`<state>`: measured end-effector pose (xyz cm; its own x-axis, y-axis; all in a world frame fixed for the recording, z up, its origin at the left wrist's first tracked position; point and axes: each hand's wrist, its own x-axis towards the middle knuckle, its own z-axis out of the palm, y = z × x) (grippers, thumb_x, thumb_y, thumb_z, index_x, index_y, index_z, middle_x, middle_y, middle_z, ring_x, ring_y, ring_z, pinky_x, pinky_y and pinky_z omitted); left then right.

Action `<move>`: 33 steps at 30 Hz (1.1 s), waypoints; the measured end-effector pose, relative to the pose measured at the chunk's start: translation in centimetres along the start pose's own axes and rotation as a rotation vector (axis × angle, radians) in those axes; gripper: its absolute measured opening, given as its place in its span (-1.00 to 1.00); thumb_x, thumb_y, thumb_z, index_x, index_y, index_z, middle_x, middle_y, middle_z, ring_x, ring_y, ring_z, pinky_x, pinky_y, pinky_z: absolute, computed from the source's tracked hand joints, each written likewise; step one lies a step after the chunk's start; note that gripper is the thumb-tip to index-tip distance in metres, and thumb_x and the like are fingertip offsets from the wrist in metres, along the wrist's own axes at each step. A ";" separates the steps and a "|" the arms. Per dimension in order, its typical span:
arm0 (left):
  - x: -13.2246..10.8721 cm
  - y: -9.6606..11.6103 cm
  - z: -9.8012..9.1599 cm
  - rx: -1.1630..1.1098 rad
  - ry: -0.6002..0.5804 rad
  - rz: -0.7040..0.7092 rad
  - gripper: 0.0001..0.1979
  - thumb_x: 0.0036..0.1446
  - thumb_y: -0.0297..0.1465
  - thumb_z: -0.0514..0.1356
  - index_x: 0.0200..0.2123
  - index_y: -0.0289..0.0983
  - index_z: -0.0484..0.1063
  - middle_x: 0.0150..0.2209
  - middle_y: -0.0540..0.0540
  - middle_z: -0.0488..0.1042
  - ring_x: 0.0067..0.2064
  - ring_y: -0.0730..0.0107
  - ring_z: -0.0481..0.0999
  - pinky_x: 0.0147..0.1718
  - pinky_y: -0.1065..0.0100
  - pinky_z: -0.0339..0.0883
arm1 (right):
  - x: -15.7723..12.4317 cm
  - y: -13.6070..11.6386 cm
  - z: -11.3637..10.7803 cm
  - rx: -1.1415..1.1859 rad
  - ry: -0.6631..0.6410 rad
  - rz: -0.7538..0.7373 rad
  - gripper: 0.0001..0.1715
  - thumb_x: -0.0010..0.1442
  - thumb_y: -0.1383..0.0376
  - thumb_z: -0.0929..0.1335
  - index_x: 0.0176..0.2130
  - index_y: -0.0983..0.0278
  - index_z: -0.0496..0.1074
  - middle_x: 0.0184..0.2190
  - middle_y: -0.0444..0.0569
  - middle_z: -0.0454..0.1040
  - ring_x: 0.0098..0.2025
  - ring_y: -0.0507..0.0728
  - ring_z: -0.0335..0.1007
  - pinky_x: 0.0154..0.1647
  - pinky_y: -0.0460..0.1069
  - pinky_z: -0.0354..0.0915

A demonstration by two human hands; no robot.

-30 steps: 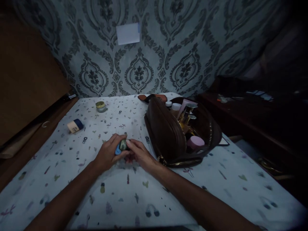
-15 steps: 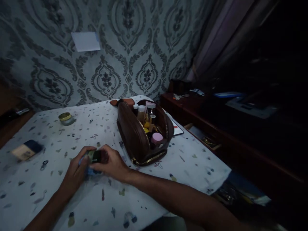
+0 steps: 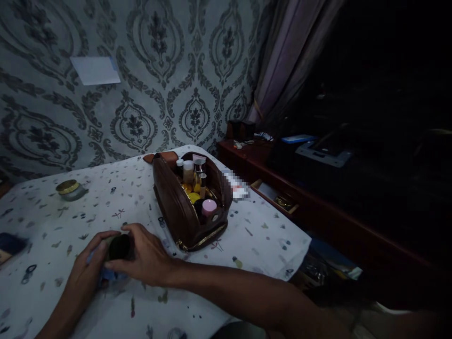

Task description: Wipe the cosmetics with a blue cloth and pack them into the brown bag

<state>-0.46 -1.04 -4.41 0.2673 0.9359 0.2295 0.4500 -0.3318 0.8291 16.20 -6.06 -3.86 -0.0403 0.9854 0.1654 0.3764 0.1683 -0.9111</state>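
Single head-worn view, forward and down, close above the hands (image 3: pixel 148 258) and table (image 3: pixel 268 235).

Left of the brown leather toiletry bag (image 3: pixel 183 207), the left hand (image 3: pixel 83 273) and right hand (image 3: pixel 150 259) cover most of a small dark cylinder (image 3: pixel 120 246). Farther left, a blurred dark blue object (image 3: pixel 9 245) is cut off.

Two grips show, the left grip (image 3: pixel 84 269) and the right grip (image 3: pixel 148 260), with one small dark pot (image 3: pixel 120 247) between them. There is one counter (image 3: pixel 261 230), and on it one open brown pouch (image 3: pixel 176 207). At least four capped bottles (image 3: pixel 188 170) show inside the pouch, along with one pink-lidded jar (image 3: pixel 209 207) and one yellow item (image 3: pixel 193 197). There is one gold-lidded jar (image 3: pixel 70 189). One white paper (image 3: pixel 94 69) is on the wall, and there is one curtain (image 3: pixel 282 61).
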 end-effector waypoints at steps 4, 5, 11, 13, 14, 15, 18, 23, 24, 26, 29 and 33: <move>0.3 -0.2 -0.2 0.003 -0.001 0.042 -0.48 0.12 0.10 0.09 -0.20 -0.22 0.48 -0.27 -0.09 0.61 -0.25 0.16 0.60 -0.30 0.31 0.52 | 0.1 0.1 0.2 0.065 -0.015 0.070 -0.40 0.01 0.16 0.56 0.00 0.19 0.37 -0.30 -0.19 0.44 -0.23 0.11 0.43 -0.24 -0.06 0.33; 0.4 -0.3 -0.2 -0.001 -0.005 0.050 -0.48 0.12 0.11 0.09 -0.20 -0.22 0.48 -0.26 -0.09 0.61 -0.22 0.15 0.60 -0.26 0.31 0.52 | 0.1 0.2 0.2 0.062 -0.007 0.054 -0.41 0.01 0.18 0.57 -0.01 0.19 0.38 -0.31 -0.20 0.43 -0.24 0.10 0.43 -0.25 -0.07 0.32; 0.7 -1.0 -0.3 -0.010 -0.037 0.027 -0.49 0.15 0.10 0.07 -0.17 -0.21 0.46 -0.25 -0.09 0.61 -0.20 0.15 0.60 -0.22 0.30 0.50 | 0.0 0.7 0.0 -0.066 -0.031 -0.157 -0.31 0.08 0.26 0.54 0.16 0.17 0.34 -0.06 -0.03 0.43 0.00 0.19 0.43 0.04 0.03 0.34; 0.8 -1.1 -0.4 -0.001 -0.024 0.029 -0.49 0.15 0.11 0.07 -0.19 -0.20 0.47 -0.27 -0.09 0.61 -0.20 0.13 0.59 -0.23 0.30 0.49 | 0.0 0.8 0.0 -0.058 -0.033 -0.193 -0.28 0.10 0.30 0.52 0.20 0.16 0.32 -0.02 -0.01 0.42 0.04 0.19 0.42 0.09 0.04 0.33; 0.8 -1.0 -0.4 0.006 -0.015 0.028 -0.48 0.14 0.11 0.07 -0.20 -0.20 0.48 -0.29 -0.08 0.61 -0.21 0.13 0.59 -0.25 0.30 0.49 | 0.0 0.9 0.0 -0.039 -0.024 -0.198 -0.26 0.08 0.30 0.53 0.20 0.15 0.32 -0.01 -0.01 0.42 0.06 0.19 0.41 0.11 0.04 0.32; 0.8 -1.0 -0.4 0.016 -0.009 0.023 -0.48 0.13 0.12 0.07 -0.20 -0.20 0.48 -0.29 -0.08 0.61 -0.22 0.13 0.59 -0.27 0.30 0.49 | 0.0 0.9 0.0 -0.015 -0.010 -0.186 -0.22 0.05 0.29 0.55 0.21 0.14 0.31 0.00 -0.01 0.42 0.07 0.19 0.40 0.11 0.04 0.31; 0.5 -0.7 -0.3 0.047 0.023 0.022 -0.49 0.13 0.11 0.08 -0.17 -0.19 0.47 -0.27 -0.07 0.61 -0.23 0.15 0.59 -0.28 0.31 0.47 | 0.2 0.8 0.2 0.076 0.019 -0.038 -0.03 -0.09 0.21 0.61 0.23 0.15 0.25 -0.09 -0.07 0.46 -0.05 0.17 0.44 -0.01 0.04 0.36; 0.1 -0.6 -0.3 0.082 0.078 0.066 -0.50 0.11 0.10 0.08 -0.18 -0.19 0.46 -0.31 -0.05 0.59 -0.29 0.18 0.58 -0.34 0.32 0.47 | 0.5 0.9 0.6 0.198 0.008 0.107 -0.32 -0.08 0.22 0.59 0.01 0.20 0.40 -0.43 -0.26 0.36 -0.36 0.05 0.34 -0.33 -0.09 0.27; 0.1 -0.6 -0.3 0.084 0.072 0.068 -0.50 0.11 0.10 0.08 -0.18 -0.19 0.46 -0.32 -0.05 0.58 -0.29 0.18 0.58 -0.34 0.32 0.47 | 0.5 1.0 0.7 0.202 0.023 0.083 -0.37 -0.09 0.25 0.59 -0.03 0.20 0.42 -0.43 -0.27 0.36 -0.37 0.03 0.33 -0.34 -0.10 0.26; 0.3 -0.7 -0.3 0.073 0.047 0.066 -0.49 0.12 0.10 0.07 -0.18 -0.20 0.46 -0.31 -0.07 0.59 -0.28 0.17 0.58 -0.34 0.31 0.47 | 0.5 1.3 0.8 0.181 0.057 -0.001 -0.38 -0.10 0.31 0.60 -0.05 0.20 0.43 -0.38 -0.24 0.38 -0.33 0.04 0.33 -0.29 -0.10 0.27; 0.7 -0.8 -0.3 0.026 0.025 0.051 -0.48 0.13 0.11 0.06 -0.21 -0.21 0.46 -0.29 -0.09 0.60 -0.24 0.15 0.59 -0.27 0.28 0.49 | 0.5 1.7 0.8 0.105 0.068 -0.152 -0.36 -0.06 0.33 0.58 0.01 0.17 0.42 -0.24 -0.15 0.42 -0.19 0.10 0.38 -0.13 -0.05 0.32; 0.7 -0.6 -0.3 0.009 0.033 0.035 -0.50 0.15 0.10 0.05 -0.23 -0.20 0.46 -0.29 -0.08 0.59 -0.23 0.15 0.58 -0.25 0.29 0.48 | 0.7 2.2 1.0 0.105 0.062 -0.185 -0.25 -0.06 0.34 0.57 0.10 0.16 0.37 -0.14 -0.09 0.43 -0.11 0.13 0.39 -0.06 0.00 0.33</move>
<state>-0.76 -0.15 -4.61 0.2548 0.9269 0.2756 0.4482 -0.3657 0.8157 16.08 -4.97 -6.16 -0.0414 0.9346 0.3534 0.2690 0.3511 -0.8969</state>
